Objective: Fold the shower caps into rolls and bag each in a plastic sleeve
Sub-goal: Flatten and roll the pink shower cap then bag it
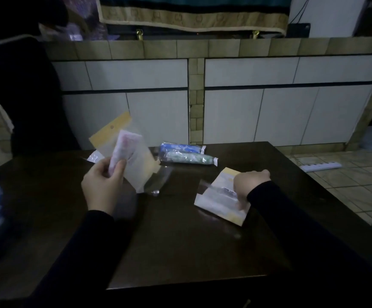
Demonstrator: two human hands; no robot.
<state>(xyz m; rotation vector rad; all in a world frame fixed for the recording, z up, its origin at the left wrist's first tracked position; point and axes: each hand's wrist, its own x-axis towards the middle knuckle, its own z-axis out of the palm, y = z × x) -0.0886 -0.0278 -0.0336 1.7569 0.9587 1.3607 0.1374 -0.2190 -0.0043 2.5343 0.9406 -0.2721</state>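
Fingers (119,167) of the left hand (101,185) pinch a pink rolled shower cap (125,147), light and soft; right hand (250,185) curls onto slippery plastic sleeves (221,202), best taken by an edge.

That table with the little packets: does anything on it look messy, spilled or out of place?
Nothing stands out. Two bagged rolls lie side by side at the table's far edge; the left hand holds a pink roll.

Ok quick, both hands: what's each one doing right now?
Left hand: grips a pink rolled cap with a plastic sleeve.
Right hand: on the stack of sleeves; grip cannot be told.
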